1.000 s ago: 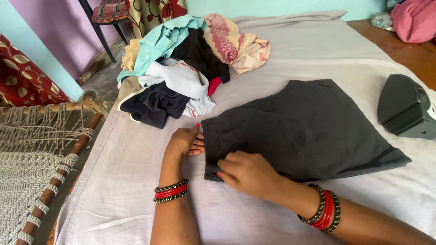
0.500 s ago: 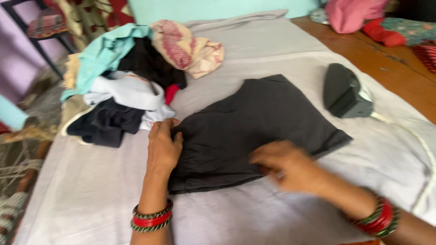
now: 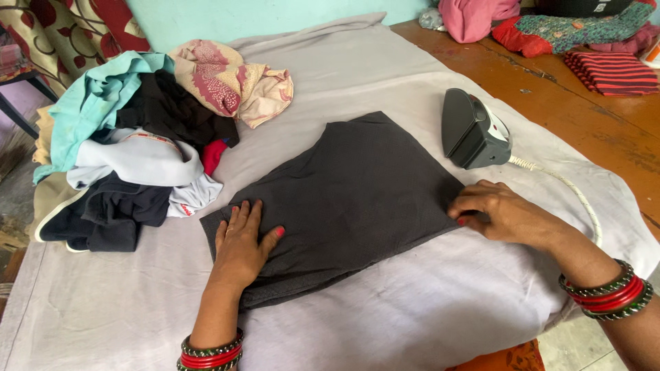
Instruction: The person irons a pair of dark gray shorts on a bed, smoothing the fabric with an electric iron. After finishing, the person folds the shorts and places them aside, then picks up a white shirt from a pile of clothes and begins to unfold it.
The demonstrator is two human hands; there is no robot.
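Observation:
A dark grey garment (image 3: 350, 192) lies flat on a pale grey sheet (image 3: 385, 323). My left hand (image 3: 242, 242) rests palm down on its near left part, fingers spread. At the garment's right corner my right hand (image 3: 498, 213) pinches the edge of the cloth with its fingertips. Both wrists carry red and green bangles.
A black electric iron (image 3: 471, 130) stands upright just beyond my right hand, its white cord (image 3: 570, 189) curving to the right. A heap of mixed clothes (image 3: 137, 137) sits at the left. Folded and loose fabrics (image 3: 591, 55) lie on the brown wooden surface (image 3: 584, 117) at the back right.
My right hand slid from the garment's left edge across to its right corner. My left hand moved onto the cloth and flattened. The view swung to the right.

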